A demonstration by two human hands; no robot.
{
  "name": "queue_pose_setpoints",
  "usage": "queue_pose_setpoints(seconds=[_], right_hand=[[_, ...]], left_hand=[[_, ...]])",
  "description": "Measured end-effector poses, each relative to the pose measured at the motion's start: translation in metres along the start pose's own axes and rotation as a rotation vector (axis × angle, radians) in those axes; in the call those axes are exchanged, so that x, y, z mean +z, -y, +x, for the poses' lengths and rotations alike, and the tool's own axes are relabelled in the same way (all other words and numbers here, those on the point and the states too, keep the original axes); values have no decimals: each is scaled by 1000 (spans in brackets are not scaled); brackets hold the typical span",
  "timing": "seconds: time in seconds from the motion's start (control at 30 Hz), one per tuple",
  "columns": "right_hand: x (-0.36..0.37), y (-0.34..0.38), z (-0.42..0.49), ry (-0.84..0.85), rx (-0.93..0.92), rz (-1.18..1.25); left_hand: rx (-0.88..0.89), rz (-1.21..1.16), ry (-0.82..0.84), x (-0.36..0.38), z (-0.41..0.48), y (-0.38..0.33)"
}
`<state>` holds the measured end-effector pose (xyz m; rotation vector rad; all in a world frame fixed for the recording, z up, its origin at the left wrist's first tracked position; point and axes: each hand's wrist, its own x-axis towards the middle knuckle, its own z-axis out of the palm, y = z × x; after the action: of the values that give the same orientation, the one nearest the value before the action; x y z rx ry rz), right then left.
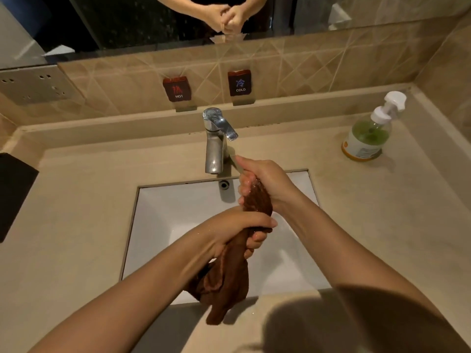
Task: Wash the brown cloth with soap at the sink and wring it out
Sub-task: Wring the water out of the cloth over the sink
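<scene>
Bench [76,200]: beige stone top, runs the full width, with the sink [178,212] set into it, a white rectangular basin directly below the hands.

Brown cloth [226,278]: held above the basin, rolled into a rope. Its long axis runs near-to-far, slightly diagonal: the far end is up by the faucet [215,141], the near end is at the front rim. The loose tail hangs below the near grip and drapes over the front edge of the sink onto the bench lip. Looks wet and dark. No suds that I can make out.

Left hand [237,230]: the nearer one, clenched round the middle of the cloth, thumb on top, fingers curled under.

Right hand [267,179]: the farther one, just right of the spout, clenched round the far end of the cloth.

The short span of cloth between the two grips looks taut and twisted.

Judgement: wringing step, late in the task. The twist must turn about the near-to-far axis, with the hands rolling in opposite senses. The tail sits outside the basin, so drips may land on the bench.

Soap bottle [367,133]: green pump bottle, far right on the bench, well apart from both hands.

No stream visible under the spout.
</scene>
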<state>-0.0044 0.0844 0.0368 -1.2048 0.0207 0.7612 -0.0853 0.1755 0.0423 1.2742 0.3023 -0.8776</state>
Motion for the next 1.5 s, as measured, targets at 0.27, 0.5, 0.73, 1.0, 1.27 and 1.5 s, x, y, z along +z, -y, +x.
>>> queue_pose_setpoints(seconds=[0.27, 0.5, 0.73, 1.0, 1.27, 1.5], right_hand=[[2, -17, 18, -227, -16, -378], [6, -40, 17, -330, -2, -443], [9, -45, 17, -403, 39, -442], [10, -48, 24, -498, 57, -386], [-3, -25, 18, -442, 5, -155], [2, -4, 5, -265, 87, -262]], left_hand=[[42, 62, -303, 4, 25, 14], [111, 303, -462, -1, 36, 39], [150, 521, -588, -6, 43, 50], [189, 683, -651, -12, 52, 51], [134, 422, -456, -12, 33, 22], [127, 463, -395, 1, -2, 7]])
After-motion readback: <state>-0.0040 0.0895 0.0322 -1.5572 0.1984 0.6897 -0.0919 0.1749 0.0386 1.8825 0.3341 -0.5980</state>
